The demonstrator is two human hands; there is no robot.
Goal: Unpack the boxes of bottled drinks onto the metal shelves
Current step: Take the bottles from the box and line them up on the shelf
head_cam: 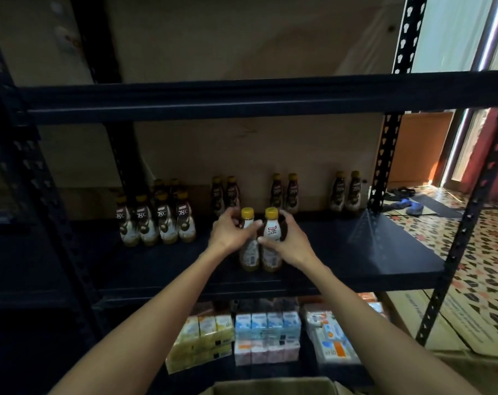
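Two brown drink bottles with yellow caps stand side by side on the dark metal shelf [356, 252]. My left hand [230, 232] grips the left bottle [248, 252] and my right hand [290, 240] grips the right bottle [270, 246], fingers curled round their upper halves. More of the same bottles stand further back: a group of several [156, 223] at the left, a pair [225, 195] behind my hands, another pair [285, 192] and a pair [346, 192] near the right post. The rim of a cardboard box [270, 386] shows at the bottom edge.
An upper shelf beam [242, 98] crosses overhead. Perforated posts [470, 223] stand at the right, with others at the left. Packs of small drink cartons [267, 337] fill the shelf below. Flattened cardboard [441, 323] and sandals [407, 206] lie on the patterned floor at right.
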